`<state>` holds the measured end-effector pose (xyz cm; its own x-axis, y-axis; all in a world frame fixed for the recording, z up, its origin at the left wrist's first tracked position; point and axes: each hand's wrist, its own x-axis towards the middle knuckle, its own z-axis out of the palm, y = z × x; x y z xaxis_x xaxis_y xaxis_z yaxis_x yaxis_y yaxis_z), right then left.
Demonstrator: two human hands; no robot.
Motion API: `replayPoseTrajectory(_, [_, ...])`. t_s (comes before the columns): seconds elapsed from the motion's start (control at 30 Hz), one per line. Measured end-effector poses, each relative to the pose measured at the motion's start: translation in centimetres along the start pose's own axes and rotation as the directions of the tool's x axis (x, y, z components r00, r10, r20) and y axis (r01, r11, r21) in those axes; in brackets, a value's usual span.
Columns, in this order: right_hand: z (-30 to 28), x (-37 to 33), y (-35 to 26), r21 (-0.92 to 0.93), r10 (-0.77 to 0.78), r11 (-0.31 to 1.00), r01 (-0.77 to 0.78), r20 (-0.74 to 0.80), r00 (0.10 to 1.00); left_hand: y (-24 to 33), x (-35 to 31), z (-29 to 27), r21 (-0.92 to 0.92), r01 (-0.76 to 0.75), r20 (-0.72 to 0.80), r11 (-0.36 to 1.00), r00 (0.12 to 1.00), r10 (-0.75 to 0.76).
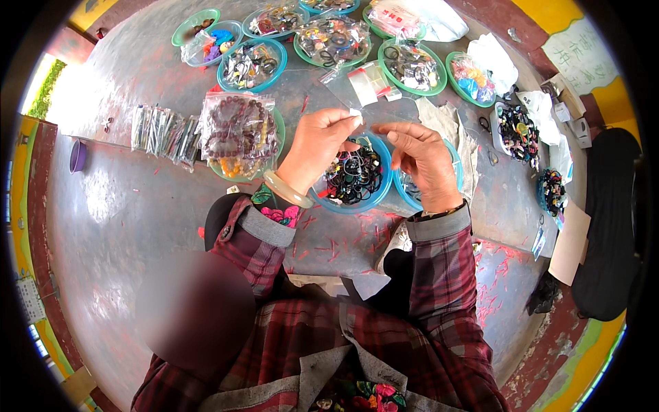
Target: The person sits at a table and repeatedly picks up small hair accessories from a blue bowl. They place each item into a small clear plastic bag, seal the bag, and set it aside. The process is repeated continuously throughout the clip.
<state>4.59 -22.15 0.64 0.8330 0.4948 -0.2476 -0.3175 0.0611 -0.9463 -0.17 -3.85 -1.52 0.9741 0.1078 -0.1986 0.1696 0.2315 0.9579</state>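
Observation:
My left hand (317, 145) pinches the lower corner of a small clear plastic bag (357, 86) that stands up above the table. My right hand (420, 159) is close beside it, fingers bent, thumb and forefinger reaching toward the same bag edge; whether it grips the bag is unclear. Both hands hover over a blue bowl (383, 189) filled with dark rings and small beads. A pale green bangle (285, 189) circles my left wrist.
Several green and blue bowls (251, 66) of small trinkets ring the far side of the grey table (130, 206). A bag of brown bead bracelets (237, 127) lies left of my hands, with packets of dark sticks (165, 130) beyond. A purple cup (77, 156) sits far left.

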Motion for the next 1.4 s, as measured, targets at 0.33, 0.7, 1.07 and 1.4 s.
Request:
replayPoseTrajectory(0.33, [-0.48, 0.04, 0.17, 0.068, 0.069, 0.995, -0.074, 0.072, 0.995, -0.03, -0.18, 0.10, -0.042, 0.002, 0.031, 0.999, 1.000, 0.000])
replayPoseTrajectory(0.7, [-0.35, 0.21, 0.58, -0.022, 0.056, 0.998, -0.054, 0.100, 0.993, 0.05, -0.36, 0.42, -0.089, 0.023, 0.050, 0.996, 0.999, -0.018])
replayPoseTrajectory(1.07, [-0.02, 0.02, 0.25, -0.057, -0.023, 0.998, 0.030, 0.123, 0.992, -0.04, -0.36, 0.29, -0.112, 0.025, 0.034, 0.993, 0.999, -0.021])
replayPoseTrajectory(1.4, [0.13, 0.05, 0.23, 0.038, -0.007, 0.999, 0.005, 0.056, 0.998, 0.37, -0.43, 0.06, -0.054, 0.040, 0.049, 0.998, 0.998, -0.037])
